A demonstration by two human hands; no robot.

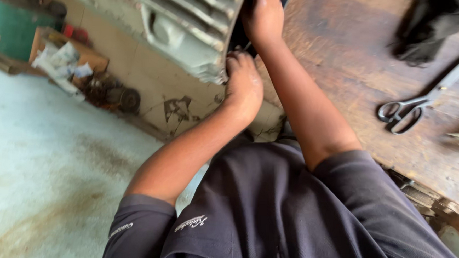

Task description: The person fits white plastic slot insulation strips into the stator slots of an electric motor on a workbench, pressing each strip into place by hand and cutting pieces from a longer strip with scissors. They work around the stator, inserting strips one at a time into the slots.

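Left hand (244, 82): fingers curled over the lower rim of the motor housing (185, 22), closed on that edge, thumb side hidden. Contact is firm as far as the view shows.

Right hand (263, 14): reaches into the dark open end of the housing, knuckles up. Fingertips lost in shadow; cannot tell whether it is closed on anything or what it touches. A thin pale strand near its wrist, kind unclear.

Housing: grey, ribbed, tilted, at the bench (347, 72) edge, upper middle of the view.

Judgement on the step: work is inside the open end. Best done with the left hand steadying the rim so the housing does not roll, the right moving slowly by feel, since the interior is unlit.

Around: scissors (406, 109) lying on the bench, well apart from both hands; dark cloth (428, 24) beyond them.
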